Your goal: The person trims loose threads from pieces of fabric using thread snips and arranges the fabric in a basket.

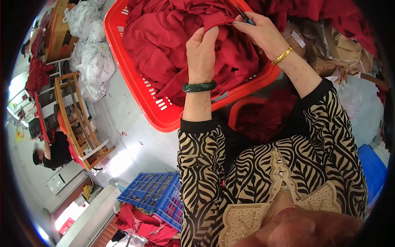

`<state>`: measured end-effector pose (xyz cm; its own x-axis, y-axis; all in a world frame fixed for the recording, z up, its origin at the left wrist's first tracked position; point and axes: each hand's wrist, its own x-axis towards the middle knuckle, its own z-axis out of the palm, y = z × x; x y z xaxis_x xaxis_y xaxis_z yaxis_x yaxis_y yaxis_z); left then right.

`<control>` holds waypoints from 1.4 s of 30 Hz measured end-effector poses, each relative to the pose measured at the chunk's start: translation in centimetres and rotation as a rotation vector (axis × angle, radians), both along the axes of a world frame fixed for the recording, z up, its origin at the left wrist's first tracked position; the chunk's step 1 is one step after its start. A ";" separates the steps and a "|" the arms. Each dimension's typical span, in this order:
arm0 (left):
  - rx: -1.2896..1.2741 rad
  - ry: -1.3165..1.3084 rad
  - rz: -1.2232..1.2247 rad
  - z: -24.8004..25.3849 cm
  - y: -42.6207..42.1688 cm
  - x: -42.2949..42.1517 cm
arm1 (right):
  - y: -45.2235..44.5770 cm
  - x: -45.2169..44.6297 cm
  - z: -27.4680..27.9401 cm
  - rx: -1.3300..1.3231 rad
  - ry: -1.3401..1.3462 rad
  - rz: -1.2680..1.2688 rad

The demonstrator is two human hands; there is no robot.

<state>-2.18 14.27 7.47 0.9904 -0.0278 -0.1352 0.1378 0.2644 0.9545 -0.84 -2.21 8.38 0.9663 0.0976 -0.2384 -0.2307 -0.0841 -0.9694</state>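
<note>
Taking the red basket [164, 117] as landmark, since it holds the bulk of the goods, the red cloth [154, 39] is found heaped inside it. The left grip [201, 57] is pinching a raised edge [217, 19] of that cloth over the basket, thumb against fingers. The right grip [264, 38] is pressed together on the same edge, just beside the left; a slim dark and blue tool [247, 18], apparently snips, sits between its fingers. Whether its blades are parted cannot be told. For sound handling, the short span between both grips should be lightly taut and flat, with loose folds clear of the tool's point and fingertips back from it. Slack cloth would probably bunch and risk a nick. Any cut ought to be short and shallow, the point angled away from the left thumb.
</note>
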 end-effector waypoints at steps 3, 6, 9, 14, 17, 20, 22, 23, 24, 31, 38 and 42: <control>0.590 -0.003 0.080 -0.6 1.3 0.5 | -0.5 0.2 0.6 0.178 0.079 0.039; 0.942 -0.561 0.257 -0.1 0.4 0.5 | -0.1 -0.4 1.4 0.208 0.060 0.190; 0.627 -0.524 0.038 -0.5 -0.2 0.4 | 0.1 -0.6 1.4 0.237 0.044 0.263; 0.133 -0.136 -0.120 1.2 -0.1 -0.2 | -1.0 0.5 1.4 0.268 0.040 0.202; 0.103 -0.098 -0.050 0.9 0.0 -0.1 | -1.1 0.4 3.3 0.279 0.129 0.091; 0.055 -0.082 0.001 0.9 0.0 0.0 | -1.0 0.3 3.6 0.198 0.131 0.036; 0.027 -0.085 0.025 0.8 -0.1 0.1 | -0.7 0.1 3.9 0.127 0.106 0.022; 0.016 -0.088 0.036 0.7 -0.1 0.2 | -0.5 0.1 4.2 0.106 0.099 0.022; 0.006 -0.090 0.048 0.7 -0.1 0.2 | -0.4 0.0 4.3 0.085 0.093 0.024; 0.102 -0.076 -0.065 0.7 -0.3 0.0 | 0.1 -0.5 1.5 0.047 -0.003 0.124; 0.278 -0.044 -0.155 1.5 -0.5 -0.2 | -0.3 0.1 0.6 -0.004 -0.110 0.078; 0.204 -0.051 -0.111 1.5 -0.5 -0.2 | 0.2 0.1 1.2 -0.048 -0.189 -0.034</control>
<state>-2.37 13.79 9.01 0.9886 -0.1137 -0.0988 0.1051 0.0509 0.9932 -0.77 -2.05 9.58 0.9968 0.0570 -0.0558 -0.0483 -0.1262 -0.9908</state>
